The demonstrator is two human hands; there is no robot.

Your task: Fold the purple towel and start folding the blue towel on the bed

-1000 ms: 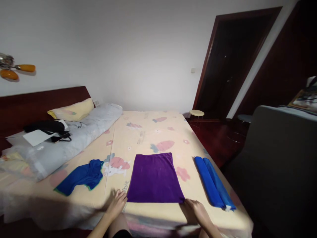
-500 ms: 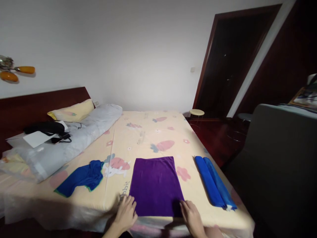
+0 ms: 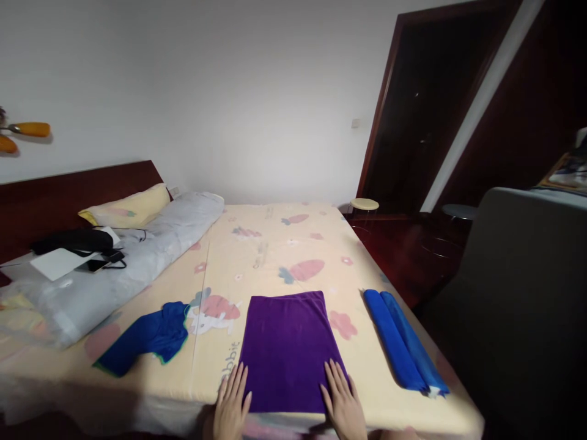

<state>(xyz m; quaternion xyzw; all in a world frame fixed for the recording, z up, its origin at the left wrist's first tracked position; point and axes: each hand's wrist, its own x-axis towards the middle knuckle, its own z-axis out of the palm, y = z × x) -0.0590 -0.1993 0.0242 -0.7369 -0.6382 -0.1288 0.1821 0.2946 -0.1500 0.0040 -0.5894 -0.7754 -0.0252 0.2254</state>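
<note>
A purple cloth (image 3: pixel 287 348) lies spread flat near the front edge of the bed. At its near left corner rests my left hand (image 3: pixel 232 397), palm down with the fingers stretched out, partly on the cloth and partly on the sheet. My right hand (image 3: pixel 342 394) lies flat over the near right edge of the cloth, fingers spread. To the right, two rolled blue cloths (image 3: pixel 397 342) lie side by side. A crumpled blue cloth with green edging (image 3: pixel 149 336) is on the left.
The patterned sheet (image 3: pixel 257 256) covers the bed. Along the headboard (image 3: pixel 82 180) are a yellow pillow (image 3: pixel 131 208), a grey bedding roll (image 3: pixel 183 220) and a black bag (image 3: pixel 68 241). A round stool (image 3: pixel 364 205) and a dark grey chair back (image 3: pixel 527 293) stand at the right.
My fingers have gone from curled at the purple cloth's near corners to stretched flat. The right hand has moved left onto the cloth. The view has shifted slightly.
</note>
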